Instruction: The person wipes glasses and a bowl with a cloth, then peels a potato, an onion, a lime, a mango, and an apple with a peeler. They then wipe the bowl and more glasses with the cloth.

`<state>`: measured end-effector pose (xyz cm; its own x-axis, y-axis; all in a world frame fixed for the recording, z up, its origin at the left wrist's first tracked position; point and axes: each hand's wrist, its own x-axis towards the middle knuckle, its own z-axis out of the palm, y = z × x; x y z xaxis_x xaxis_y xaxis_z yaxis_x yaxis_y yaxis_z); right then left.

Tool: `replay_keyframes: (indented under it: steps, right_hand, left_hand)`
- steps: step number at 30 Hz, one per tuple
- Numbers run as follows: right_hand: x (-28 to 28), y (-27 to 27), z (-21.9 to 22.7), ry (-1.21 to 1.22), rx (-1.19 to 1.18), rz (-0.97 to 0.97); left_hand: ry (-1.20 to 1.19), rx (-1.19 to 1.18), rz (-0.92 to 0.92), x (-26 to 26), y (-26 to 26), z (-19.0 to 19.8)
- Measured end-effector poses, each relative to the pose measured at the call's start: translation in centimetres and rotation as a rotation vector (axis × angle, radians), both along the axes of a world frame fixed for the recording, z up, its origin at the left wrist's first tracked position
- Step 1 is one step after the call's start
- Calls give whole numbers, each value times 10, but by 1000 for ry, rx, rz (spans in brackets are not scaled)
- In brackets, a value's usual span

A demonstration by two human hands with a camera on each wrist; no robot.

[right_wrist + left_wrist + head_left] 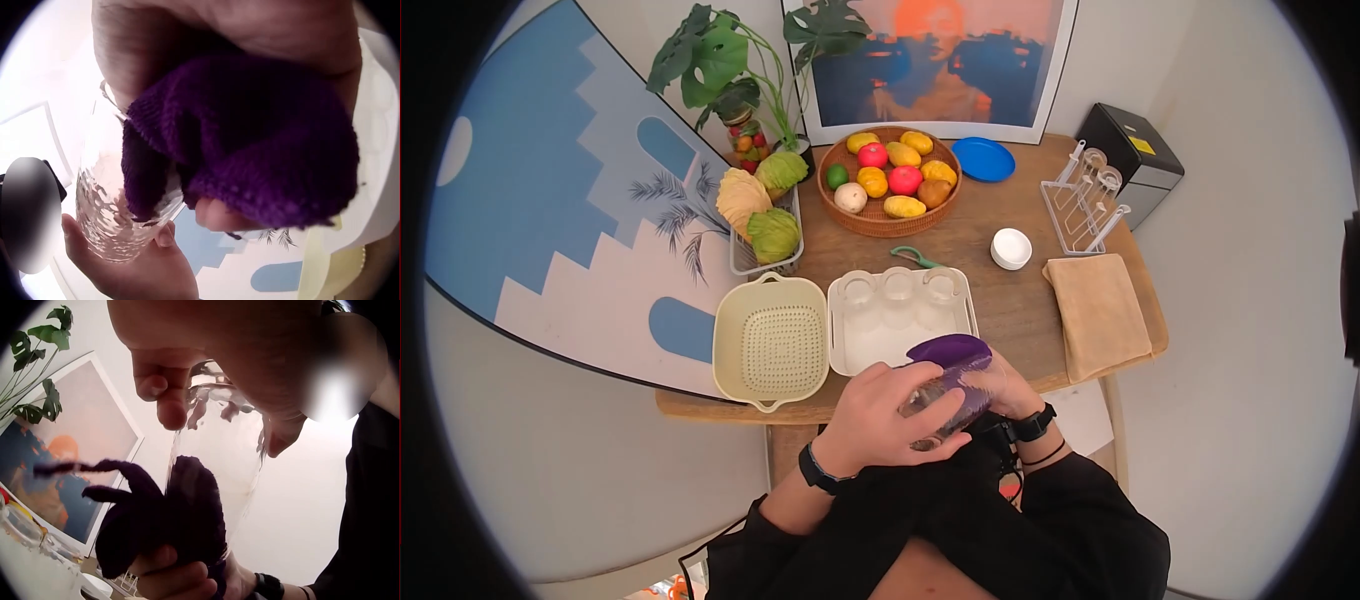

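Observation:
Close in front of the body, my left hand (882,412) grips a clear drinking glass (222,431) around its base end, fingers and thumb on either side. The glass is tilted, and its lower part has a rippled texture in the right wrist view. My right hand (1008,388) holds a fluffy purple cloth (262,144) bunched at the glass's mouth. Part of the cloth is tucked inside the glass, and another part hangs outside. Just beyond the hands is a white tray (865,348) with three clear glasses (897,290) along its far side.
Left of the tray sits a pale yellow colander (720,345). Behind are a fruit basket (880,222), a cabbage bin (800,235), a green peeler-like tool (913,257) and a blue plate (983,159). White bowls (1011,249), a folded tan cloth (1100,310) and a glass rack (1072,215) stand right.

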<state>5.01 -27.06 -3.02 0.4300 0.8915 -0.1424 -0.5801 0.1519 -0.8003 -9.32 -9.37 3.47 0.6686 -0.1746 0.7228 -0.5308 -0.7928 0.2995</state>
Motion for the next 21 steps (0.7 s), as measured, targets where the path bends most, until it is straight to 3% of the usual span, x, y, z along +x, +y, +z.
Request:
replay_keyframes:
  steps: [3,4,5,6,7,9,11,13,14,15,16,17,20,21]
  right_hand:
    - [-3,-2,17,-33,2,23]
    - [-3,-3,26,-276,-88,-85]
    - [-3,-3,32,-520,-177,-192]
    - [-10,-6,30,-910,-273,-495]
    - [-9,-6,33,-910,-275,-492]
    - [-5,-10,40,-1650,39,-775]
    - [-4,-9,36,-1657,32,-758]
    - [-5,-3,42,-915,-227,-572]
    - [2,-2,41,-700,-212,-401]
    - [2,-1,38,-700,-212,-394]
    - [1,-1,35,-414,-153,-229]
    - [1,-1,30,-128,-94,-63]
    - [1,-1,22,-167,-133,-48]
    - [1,-1,21,-241,-170,-63]
  left_hand:
    - [-60,-211,31,8,-2,-17]
    - [-61,-212,30,9,-5,-23]
    - [132,-663,11,7,-10,-29]
    - [329,-1111,-12,8,-12,-31]
    - [329,-1115,-10,7,-6,-23]
    - [922,-1629,-114,3,8,-1]
    - [913,-1528,-75,4,7,-5]
    - [305,-747,25,6,1,-10]
    - [303,-749,28,6,2,-6]
    - [142,-382,19,6,4,3]
    - [-19,-11,8,5,5,9]
    - [-20,-12,13,4,5,10]
    - [10,6,-17,0,1,5]
    - [31,-153,23,2,-1,-3]
